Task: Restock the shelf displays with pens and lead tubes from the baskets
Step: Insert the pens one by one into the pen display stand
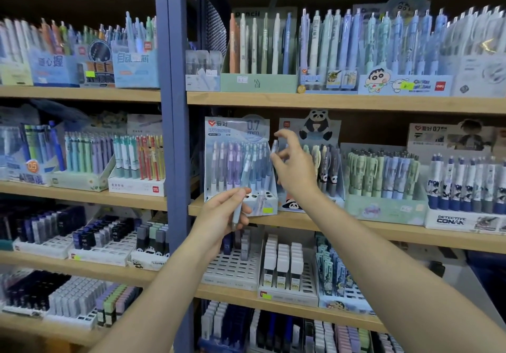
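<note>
Pale blue pens [241, 188] are gripped in the left hand [223, 211] at frame centre; another pen [274, 147] is pinched by the right hand [297, 165] beside the 0.7 display [236, 133].

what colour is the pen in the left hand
Pale blue-grey with a clear upper part; the pen in the left hand shows best in the head view.

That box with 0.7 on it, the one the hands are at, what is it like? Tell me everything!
The 0.7 display box is a pale blue cardboard stand with a tall back card printed "0.7 mm". It stands upright on the middle wooden shelf, beside a panda box. Purple and blue pens fill its back rows; some front holes are empty. The left hand holds a pen in front of it; the right hand pinches another beside it.
</note>
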A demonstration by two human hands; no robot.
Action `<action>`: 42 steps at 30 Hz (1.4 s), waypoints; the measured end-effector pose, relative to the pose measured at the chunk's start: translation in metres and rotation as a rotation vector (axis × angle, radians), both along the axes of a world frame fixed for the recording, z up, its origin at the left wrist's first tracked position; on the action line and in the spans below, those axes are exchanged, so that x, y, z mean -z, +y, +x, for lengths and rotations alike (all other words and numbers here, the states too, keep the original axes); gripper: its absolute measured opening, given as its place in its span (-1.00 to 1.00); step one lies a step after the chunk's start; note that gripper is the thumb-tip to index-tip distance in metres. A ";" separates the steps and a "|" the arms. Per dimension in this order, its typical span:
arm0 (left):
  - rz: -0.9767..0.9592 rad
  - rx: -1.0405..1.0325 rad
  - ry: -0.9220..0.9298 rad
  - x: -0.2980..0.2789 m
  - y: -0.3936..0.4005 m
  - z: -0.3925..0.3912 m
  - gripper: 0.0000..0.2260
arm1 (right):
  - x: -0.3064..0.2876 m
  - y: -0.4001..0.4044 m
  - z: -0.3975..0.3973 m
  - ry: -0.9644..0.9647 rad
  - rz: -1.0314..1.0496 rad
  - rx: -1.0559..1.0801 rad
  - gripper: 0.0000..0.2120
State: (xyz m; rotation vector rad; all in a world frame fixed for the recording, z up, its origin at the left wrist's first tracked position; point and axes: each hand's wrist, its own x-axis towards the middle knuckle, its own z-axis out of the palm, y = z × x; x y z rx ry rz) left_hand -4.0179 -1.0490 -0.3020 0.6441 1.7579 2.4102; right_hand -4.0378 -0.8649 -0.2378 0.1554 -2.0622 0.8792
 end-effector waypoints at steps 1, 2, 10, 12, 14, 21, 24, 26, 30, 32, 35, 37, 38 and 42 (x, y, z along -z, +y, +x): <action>0.002 0.000 0.001 0.000 0.000 0.000 -0.80 | 0.001 0.001 0.000 -0.005 0.007 -0.002 -0.65; 0.003 -0.002 0.004 0.000 -0.001 0.000 -0.80 | 0.002 0.002 0.000 -0.007 0.008 -0.009 -0.67; 0.008 0.003 0.014 -0.001 -0.002 0.002 -0.78 | -0.003 0.003 0.004 -0.068 0.013 -0.109 -0.63; 0.011 0.004 0.013 -0.001 -0.002 0.003 -0.78 | -0.005 0.004 0.005 -0.098 0.049 -0.079 -0.60; 0.012 0.006 0.009 -0.001 -0.003 0.005 -0.77 | -0.009 0.004 0.008 -0.156 0.095 -0.056 -0.58; -0.009 0.022 0.031 -0.001 -0.008 0.007 -0.76 | -0.017 -0.017 0.036 -0.180 -0.139 -0.207 -0.77; -0.031 -0.014 0.038 -0.002 -0.007 0.009 -0.77 | -0.013 -0.037 0.046 -0.294 -0.118 -0.367 -0.79; -0.038 -0.044 0.034 -0.003 -0.007 0.010 -0.74 | -0.011 -0.045 0.047 -0.328 -0.132 -0.397 -0.74; 0.012 -0.037 0.000 -0.001 -0.016 0.012 -0.79 | -0.014 -0.043 0.047 -0.296 -0.321 -0.441 -0.73; -0.006 -0.042 0.007 0.000 -0.021 0.012 -0.81 | -0.016 -0.039 0.049 -0.294 -0.407 -0.483 -0.77; -0.087 -0.075 0.065 -0.001 -0.024 0.013 -0.82 | -0.015 -0.036 0.053 -0.372 -0.374 -0.563 -0.91; -0.197 -0.184 0.179 -0.003 -0.024 0.014 -0.84 | -0.015 -0.034 0.055 -0.378 -0.359 -0.572 -0.93; -0.296 -0.296 0.297 -0.002 -0.025 0.012 -0.85 | -0.016 -0.032 0.055 -0.351 -0.363 -0.545 -0.92; -0.793 -0.692 0.819 0.002 -0.029 0.003 -0.70 | -0.023 -0.026 0.052 -0.183 -0.380 -0.393 -0.89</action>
